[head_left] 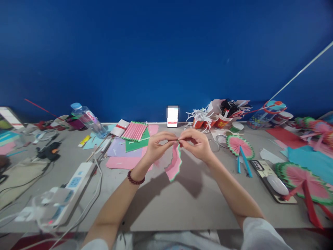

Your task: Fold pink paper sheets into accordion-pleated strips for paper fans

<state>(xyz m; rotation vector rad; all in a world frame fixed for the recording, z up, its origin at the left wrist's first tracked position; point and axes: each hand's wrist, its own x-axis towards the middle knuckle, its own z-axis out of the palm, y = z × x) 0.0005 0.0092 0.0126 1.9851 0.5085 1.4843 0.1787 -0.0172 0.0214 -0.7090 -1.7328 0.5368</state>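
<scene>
Over the middle of the table, my left hand (pixel 161 146) and my right hand (pixel 195 145) meet fingertip to fingertip, both closed in a pinch. From between them hangs a pleated pink paper strip (pixel 173 166) with a scalloped green edge, curving down toward the tabletop. At the pinch, a small dark bit shows, too small to name. A beaded bracelet (pixel 135 177) circles my left wrist. The nearest flat thing to my left hand is a pink paper sheet (pixel 122 162), beside a folded pink-and-green paper piece (pixel 135 131).
A phone (pixel 172 117) stands against the blue wall. Left lie a power strip (pixel 75 187) with cables and a tilted water bottle (pixel 90 119). To the right are paper fans (pixel 239 146), paper cups (pixel 222 121), and a mouse (pixel 277 184) on another phone (pixel 260 170).
</scene>
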